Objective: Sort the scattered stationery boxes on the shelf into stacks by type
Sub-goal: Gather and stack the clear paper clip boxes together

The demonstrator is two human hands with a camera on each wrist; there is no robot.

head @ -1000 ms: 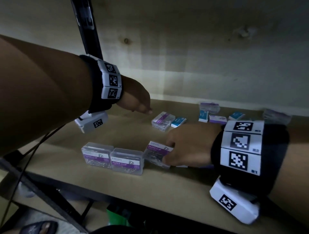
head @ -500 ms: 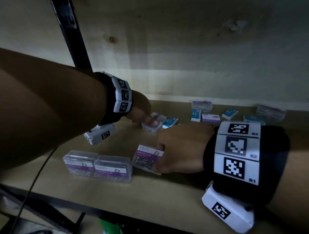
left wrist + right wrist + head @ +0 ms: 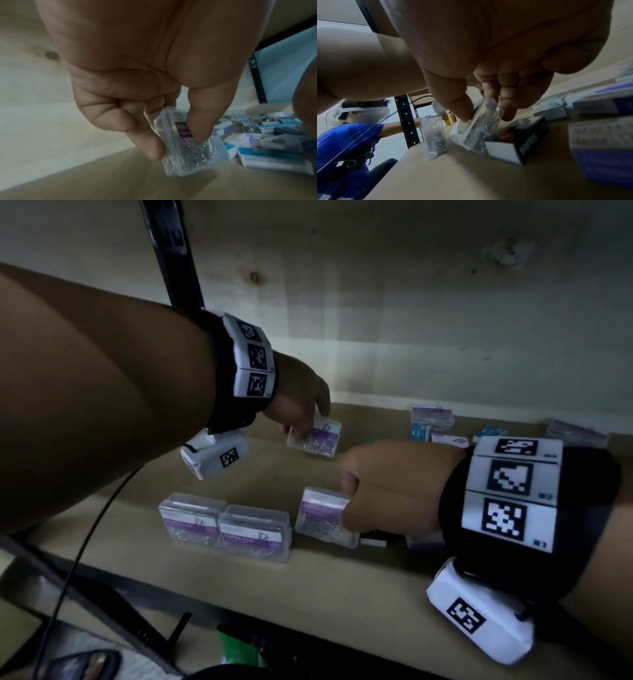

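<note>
Two clear paper clip boxes (image 3: 224, 527) with purple labels sit side by side near the shelf's front edge. My right hand (image 3: 383, 491) pinches a third clear paper clip box (image 3: 322, 515) (image 3: 481, 129) just right of them, tilted on its edge. Farther back, my left hand (image 3: 301, 405) pinches another clear paper clip box (image 3: 317, 438) (image 3: 187, 146) between thumb and fingers. Blue-and-white and purple boxes (image 3: 442, 429) (image 3: 274, 135) lie scattered at the back right.
A black box (image 3: 518, 139) and purple boxes (image 3: 604, 146) lie right under my right hand. The wooden shelf (image 3: 308, 587) has a pale back wall (image 3: 411, 320) and a black metal post (image 3: 174, 251) at left. A person in blue (image 3: 346, 135) stands beyond the shelf.
My left hand reached back to the far paper clip box and took hold of it. My right hand kept its grip on the third box, shifting it slightly by the pair.
</note>
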